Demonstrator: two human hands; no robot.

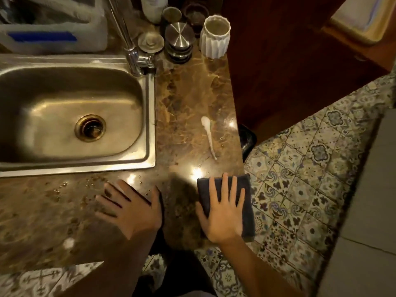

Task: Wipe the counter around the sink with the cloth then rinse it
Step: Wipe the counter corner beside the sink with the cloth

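A folded dark cloth (246,202) lies at the front right corner of the brown marble counter (188,99), partly over its edge. My right hand (222,213) presses flat on the cloth with straight, spread fingers. My left hand (130,206) rests flat on the bare counter in front of the steel sink (147,116), fingers spread. A white smear (208,133) streaks the counter right of the sink. Water drops (92,183) dot the counter along the sink's front rim. The tap (132,54) stands at the sink's back right corner.
Behind the tap stand a white ribbed vase (215,37), stacked steel lids (179,39), a sink strainer (150,41) and dark cups (196,15). A white container (53,37) sits at the back left. A dark wooden cabinet (289,61) borders the counter's right. Patterned floor tiles (300,189) lie below.
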